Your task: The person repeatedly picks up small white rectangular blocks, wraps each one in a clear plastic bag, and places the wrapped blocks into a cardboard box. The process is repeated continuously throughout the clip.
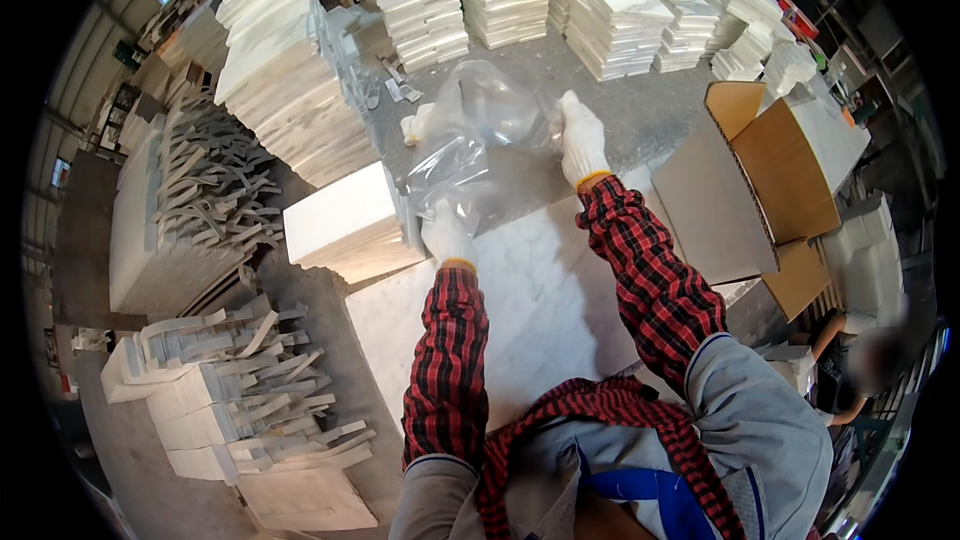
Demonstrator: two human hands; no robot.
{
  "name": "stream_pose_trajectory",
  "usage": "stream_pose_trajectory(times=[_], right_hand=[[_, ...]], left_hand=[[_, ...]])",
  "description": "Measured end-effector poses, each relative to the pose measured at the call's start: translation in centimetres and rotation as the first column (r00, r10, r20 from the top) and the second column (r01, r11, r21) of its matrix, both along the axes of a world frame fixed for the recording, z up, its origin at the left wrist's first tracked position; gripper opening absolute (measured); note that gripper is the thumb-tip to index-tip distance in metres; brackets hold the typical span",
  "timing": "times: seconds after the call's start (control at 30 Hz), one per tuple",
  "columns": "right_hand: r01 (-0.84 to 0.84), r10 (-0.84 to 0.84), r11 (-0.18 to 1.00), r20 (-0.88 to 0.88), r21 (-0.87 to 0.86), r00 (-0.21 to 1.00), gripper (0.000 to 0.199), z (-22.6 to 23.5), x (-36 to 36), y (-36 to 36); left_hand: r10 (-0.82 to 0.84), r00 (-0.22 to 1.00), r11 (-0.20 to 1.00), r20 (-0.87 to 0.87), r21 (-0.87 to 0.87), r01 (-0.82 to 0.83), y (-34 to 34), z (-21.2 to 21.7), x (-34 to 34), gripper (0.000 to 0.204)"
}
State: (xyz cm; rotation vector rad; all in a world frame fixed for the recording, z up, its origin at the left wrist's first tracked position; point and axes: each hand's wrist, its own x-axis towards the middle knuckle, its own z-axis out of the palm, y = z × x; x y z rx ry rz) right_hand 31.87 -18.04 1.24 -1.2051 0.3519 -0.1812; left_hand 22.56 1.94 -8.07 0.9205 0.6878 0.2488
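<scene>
A clear plastic bag [470,140] spreads out in front of me, above the far edge of a white marble slab [520,290]. My left hand [447,233], in a white knit glove, is closed on the near side of the bag. Farther out and to the right, my right hand [582,137], gloved the same way, grips the bag's right edge in a fist. Film partly covers the left fingers. Just left of that hand stands a short stack of white tiles [345,215], close beside the slab.
An open cardboard box [715,190] stands at the right. Tall stacks of white tiles [412,0] line the back, with another tile stack [290,100] at the far left. Tile piles with foam strips [215,175] sit on the left. Another person [870,360] is at the right edge.
</scene>
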Motion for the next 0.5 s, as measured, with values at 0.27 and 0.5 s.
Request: stream_pose_trajectory(times=[0.27,0.5], right_hand=[[0.085,0.051,0.840,0.235,-0.536,0.971,0.037,4.8,0.4,-2.4],[0.016,0.323,0.754,0.391,-0.656,0.862,0.027,6.1,-4.6,-3.2]], left_hand=[[-0.124,0.992,0.671,-0.014,0.735,0.094,-3.3,4.8,-1.6,0.082],[-0.375,0.911,-0.249,-0.171,0.965,0.079,-4.6,10.3,-6.0,0.074]])
